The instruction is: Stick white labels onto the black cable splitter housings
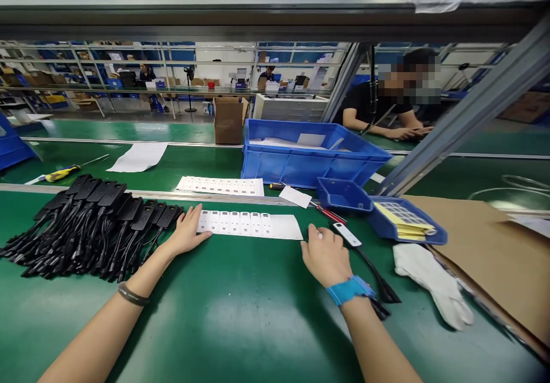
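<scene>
Head view: green tabletop [244,314] spreads between the forearms at lower centre, bounded by black cabled units [107,217] at left, a metal rail [154,194] above mid-frame and a white glove [433,283] at right. The label strip [249,226] lies flat mid-frame. The left hand [189,231], flattened with thumb apart from fingers, touches its left end. The right hand [327,254] curls partway just beside its right end; whether it grips the small white bit at its fingers cannot be told.

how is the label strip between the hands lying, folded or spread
Spread: the label strip lies flat on the green table, printed side up, no fold visible.
</scene>
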A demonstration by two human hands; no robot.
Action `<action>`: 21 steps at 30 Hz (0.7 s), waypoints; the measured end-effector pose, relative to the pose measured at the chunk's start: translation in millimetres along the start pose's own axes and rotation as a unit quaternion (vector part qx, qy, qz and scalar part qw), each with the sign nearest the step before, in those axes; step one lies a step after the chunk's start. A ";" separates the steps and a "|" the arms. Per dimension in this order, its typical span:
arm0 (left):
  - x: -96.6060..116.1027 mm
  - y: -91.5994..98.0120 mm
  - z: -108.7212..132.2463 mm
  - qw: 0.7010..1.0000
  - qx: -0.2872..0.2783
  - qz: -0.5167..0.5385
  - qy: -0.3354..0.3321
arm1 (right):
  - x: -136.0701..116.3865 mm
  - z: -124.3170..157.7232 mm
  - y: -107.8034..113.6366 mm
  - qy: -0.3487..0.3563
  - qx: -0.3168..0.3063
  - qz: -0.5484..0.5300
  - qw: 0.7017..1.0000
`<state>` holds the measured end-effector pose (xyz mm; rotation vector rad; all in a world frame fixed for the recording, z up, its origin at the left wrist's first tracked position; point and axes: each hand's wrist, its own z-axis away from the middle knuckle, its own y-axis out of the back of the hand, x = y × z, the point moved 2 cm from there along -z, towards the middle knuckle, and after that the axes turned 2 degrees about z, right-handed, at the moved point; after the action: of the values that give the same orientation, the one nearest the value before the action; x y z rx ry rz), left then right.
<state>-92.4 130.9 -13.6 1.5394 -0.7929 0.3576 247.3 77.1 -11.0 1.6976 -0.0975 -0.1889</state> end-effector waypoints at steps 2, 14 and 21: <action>3.8 0.1 1.3 1.000 0.002 0.028 -0.002 | -3.8 -2.0 -10.3 0.028 -0.026 -0.042 0.998; 71.5 -10.8 42.1 0.875 0.012 0.472 0.107 | -66.8 44.9 -2.5 0.131 -0.360 -0.651 0.655; 107.2 -9.1 68.5 0.810 -0.042 0.568 0.139 | -97.0 76.3 -8.1 -0.067 -0.275 -0.872 0.400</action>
<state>-25.8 35.8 39.3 0.7251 -1.4069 1.3668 137.8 20.7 -22.0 0.3827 1.5599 -1.6931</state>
